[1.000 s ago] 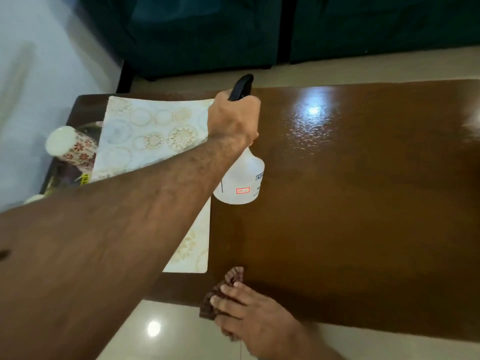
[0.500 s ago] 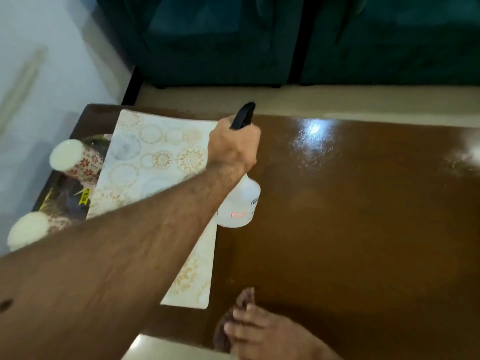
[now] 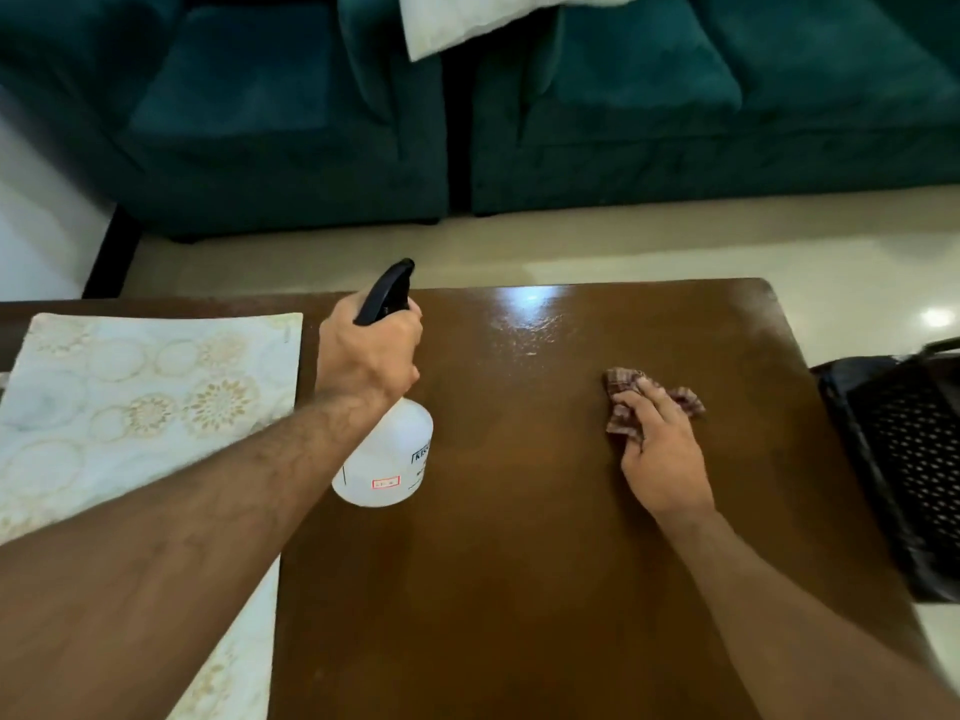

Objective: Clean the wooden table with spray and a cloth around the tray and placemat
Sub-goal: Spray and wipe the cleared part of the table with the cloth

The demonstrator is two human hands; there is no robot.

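My left hand (image 3: 371, 350) grips the neck of a white spray bottle (image 3: 387, 462) with a black trigger head, held just above the brown wooden table (image 3: 519, 563) beside the placemat's right edge. The pale placemat (image 3: 140, 392) with gold circle patterns lies on the table's left side, partly under my left forearm. My right hand (image 3: 660, 449) presses a small brown checked cloth (image 3: 626, 402) flat on the table toward its right side. A wet glossy patch shines near the far edge. The tray is out of view.
A dark teal sofa (image 3: 623, 106) with a white cushion (image 3: 493, 18) stands beyond the table across a strip of pale floor. A black perforated chair or basket (image 3: 909, 470) sits close against the table's right edge.
The view swung right, so the tray and jars at the left left the frame. My right hand with the cloth moved from the near edge out onto the table's right side.
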